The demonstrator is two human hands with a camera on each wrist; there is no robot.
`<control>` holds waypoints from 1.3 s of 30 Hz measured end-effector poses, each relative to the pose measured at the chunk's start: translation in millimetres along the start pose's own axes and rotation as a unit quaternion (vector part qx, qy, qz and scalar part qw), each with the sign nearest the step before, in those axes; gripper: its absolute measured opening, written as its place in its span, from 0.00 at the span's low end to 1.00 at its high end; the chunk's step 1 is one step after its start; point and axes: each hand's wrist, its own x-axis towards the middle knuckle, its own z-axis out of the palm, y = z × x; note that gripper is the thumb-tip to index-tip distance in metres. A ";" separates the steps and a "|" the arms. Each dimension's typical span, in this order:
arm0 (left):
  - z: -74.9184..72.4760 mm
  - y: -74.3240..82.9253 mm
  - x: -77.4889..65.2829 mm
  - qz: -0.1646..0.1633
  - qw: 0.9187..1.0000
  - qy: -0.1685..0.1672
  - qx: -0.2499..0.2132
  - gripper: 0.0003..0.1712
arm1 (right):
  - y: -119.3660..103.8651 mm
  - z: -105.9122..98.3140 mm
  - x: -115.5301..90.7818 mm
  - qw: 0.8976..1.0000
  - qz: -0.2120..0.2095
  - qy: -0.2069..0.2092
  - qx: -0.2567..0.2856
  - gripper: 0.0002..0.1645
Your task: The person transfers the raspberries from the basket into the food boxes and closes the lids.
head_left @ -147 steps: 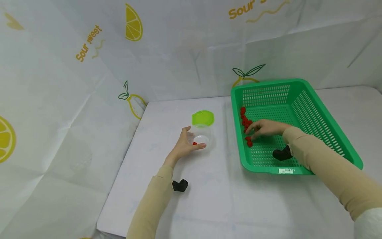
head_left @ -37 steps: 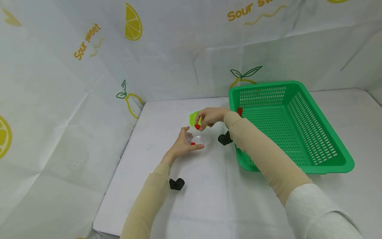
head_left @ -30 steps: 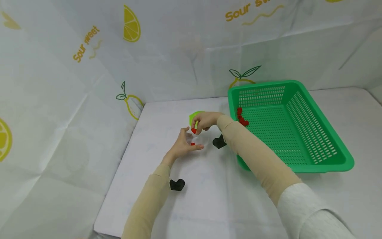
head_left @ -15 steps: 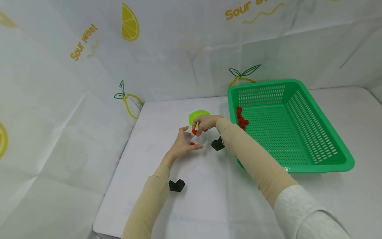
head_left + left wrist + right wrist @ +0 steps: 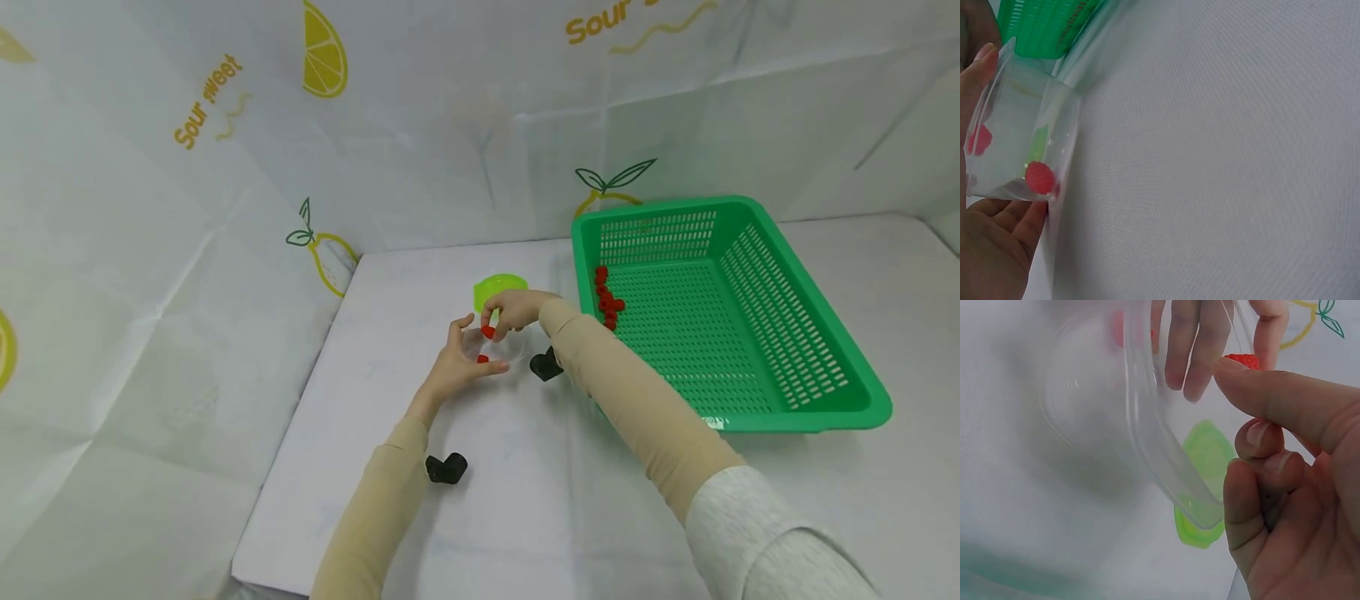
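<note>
My left hand (image 5: 452, 368) holds a clear plastic container (image 5: 1019, 100) on the table, thumb on one side and fingers on the other. Inside it, a red raspberry (image 5: 1039, 177) lies at the bottom. Between thumb and fingertip, my right hand (image 5: 522, 307) pinches another raspberry (image 5: 1244, 360) at the container's mouth. In the head view this held raspberry (image 5: 488, 332) appears just above the one inside. Behind the container lies a bright green lid (image 5: 498, 287), partly covered by my right hand.
To the right stands a green slotted basket (image 5: 862, 392), with several raspberries (image 5: 606, 298) along its left side. Black pieces (image 5: 446, 468) show by each wrist. A white cloth with lemon prints hangs behind the table (image 5: 517, 500).
My right hand was among the raspberries in the basket; it has come left to the container with one pinched. Over the last second it hardly moves. My left hand stays on the container.
</note>
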 end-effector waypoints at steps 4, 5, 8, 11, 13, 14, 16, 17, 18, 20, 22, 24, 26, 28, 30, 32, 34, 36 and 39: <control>0.1 0.3 -0.6 0.001 1.000 0.000 -0.006 0.62 | -0.2 1.2 -0.7 1.000 -0.001 0.006 -0.002 0.14; 0.3 0.1 -0.6 0.002 1.000 -0.002 -0.009 0.62 | -0.7 1.6 -1.0 1.000 0.000 0.007 -0.006 0.14; 0.7 -0.3 -1.0 0.005 1.000 -0.007 -0.020 0.62 | -2.7 3.1 -1.3 1.000 0.004 0.013 -0.018 0.14; 0.9 -0.8 -1.7 0.009 0.999 -0.013 -0.035 0.62 | -5.0 4.7 -1.1 0.999 0.009 0.018 -0.045 0.14; 0.9 -1.2 -2.2 0.012 0.999 -0.016 -0.043 0.61 | -6.3 5.5 -0.8 0.998 0.012 0.019 -0.064 0.14; 0.9 -1.2 -2.3 0.013 0.999 -0.017 -0.045 0.61 | -6.8 5.8 -0.7 0.997 0.012 0.019 -0.073 0.14; 1.1 -1.1 -2.2 0.015 0.999 -0.019 -0.049 0.60 | -7.4 5.8 -0.9 0.996 0.013 0.016 -0.085 0.16; 1.3 -1.1 -1.9 0.017 0.998 -0.020 -0.050 0.60 | -7.5 5.7 -1.1 0.996 0.013 0.016 -0.088 0.18; 1.4 -1.2 -1.5 0.019 0.998 -0.022 -0.051 0.59 | -7.7 5.5 -1.4 0.996 0.013 0.015 -0.089 0.19; 1.6 -1.3 -0.8 0.023 0.998 -0.025 -0.056 0.59 | -7.6 4.9 -2.0 0.996 0.013 0.013 -0.086 0.21; 1.6 -1.7 -0.2 0.025 0.997 -0.028 -0.061 0.59 | -7.2 4.5 -2.4 0.997 0.013 0.011 -0.080 0.22; 1.6 -1.9 0.1 0.025 0.997 -0.027 -0.061 0.59 | -6.6 4.1 -2.0 0.997 0.012 0.009 -0.077 0.22; 1.8 -2.2 -0.2 0.023 0.998 -0.024 -0.060 0.59 | -5.9 4.1 -1.5 0.997 0.011 0.008 -0.072 0.22; 1.9 -2.2 -0.6 0.022 0.998 -0.023 -0.058 0.59 | -5.1 4.2 -0.8 0.998 0.009 0.007 -0.068 0.21; 1.6 -2.1 -1.3 0.021 0.998 -0.022 -0.057 0.60 | -4.7 4.2 -0.2 0.998 0.004 0.005 -0.063 0.20; 1.3 -2.1 -1.8 0.018 0.998 -0.022 -0.055 0.60 | -4.1 4.2 0.2 0.998 0.000 0.004 -0.056 0.19; 0.8 -1.7 -1.7 0.016 0.998 -0.024 -0.053 0.60 | -4.0 3.7 -0.3 0.999 -0.004 0.001 -0.050 0.18; 0.1 -1.1 -1.4 0.014 0.998 -0.027 -0.048 0.60 | -3.8 2.7 -1.3 0.999 -0.010 -0.003 -0.045 0.18; -1.4 0.4 -0.4 0.015 0.999 -0.029 -0.041 0.60 | -3.6 0.9 -3.5 0.999 -0.020 -0.008 -0.039 0.18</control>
